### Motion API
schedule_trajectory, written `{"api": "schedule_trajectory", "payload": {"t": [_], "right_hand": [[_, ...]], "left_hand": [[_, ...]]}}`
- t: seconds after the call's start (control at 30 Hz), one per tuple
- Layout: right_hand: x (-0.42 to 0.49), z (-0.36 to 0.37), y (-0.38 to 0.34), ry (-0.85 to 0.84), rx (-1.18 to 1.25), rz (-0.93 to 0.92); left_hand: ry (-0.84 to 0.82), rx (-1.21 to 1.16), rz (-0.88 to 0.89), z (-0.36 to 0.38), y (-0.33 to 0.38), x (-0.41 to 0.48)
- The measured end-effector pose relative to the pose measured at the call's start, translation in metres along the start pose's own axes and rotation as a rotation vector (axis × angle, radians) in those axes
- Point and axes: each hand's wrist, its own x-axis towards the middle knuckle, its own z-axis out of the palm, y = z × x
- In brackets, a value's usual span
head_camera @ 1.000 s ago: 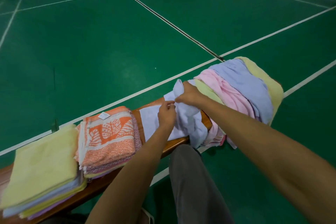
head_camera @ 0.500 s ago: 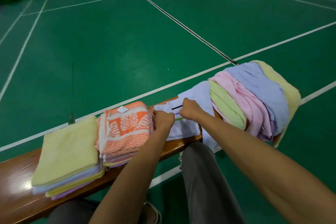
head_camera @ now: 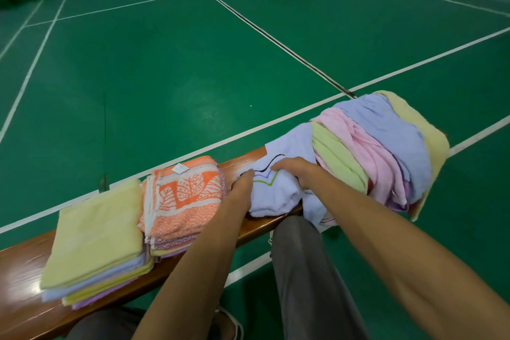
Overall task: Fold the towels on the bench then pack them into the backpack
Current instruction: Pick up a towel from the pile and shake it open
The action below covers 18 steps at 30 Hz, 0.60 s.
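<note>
Green court flooring is seen behind the wooden bench [head_camera: 258, 225] – on it a pale lilac towel [head_camera: 271, 192] is gripped at its left edge by the left hand [head_camera: 242, 188] and pressed by the right hand [head_camera: 296, 171], fingers curled – between folded stacks [head_camera: 182, 199] and an unfolded pile [head_camera: 380, 146]

I see a wooden bench [head_camera: 16, 262] on the green court floor [head_camera: 179, 69]. On it lie two folded towel stacks [head_camera: 96, 232], a lavender towel [head_camera: 271, 193] and a heap of unfolded towels [head_camera: 380, 143].
</note>
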Motion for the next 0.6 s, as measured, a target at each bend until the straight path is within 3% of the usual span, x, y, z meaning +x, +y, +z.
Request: {"api": "schedule_trajectory", "payload": {"t": [0.1, 0.3, 0.6], "right_hand": [[-0.007, -0.014, 0.001, -0.035, 0.04, -0.038], [-0.031, -0.027, -0.018, 0.052, -0.069, -0.173], [-0.086, 0.011, -0.066, 0.065, -0.062, -0.368]], "left_hand": [[0.046, 0.022, 0.066, 0.003, -0.006, 0.035], [0.184, 0.318, 0.423, -0.009, 0.032, -0.053], [0.31, 0.21, 0.607, -0.072, 0.058, -0.099]]}}
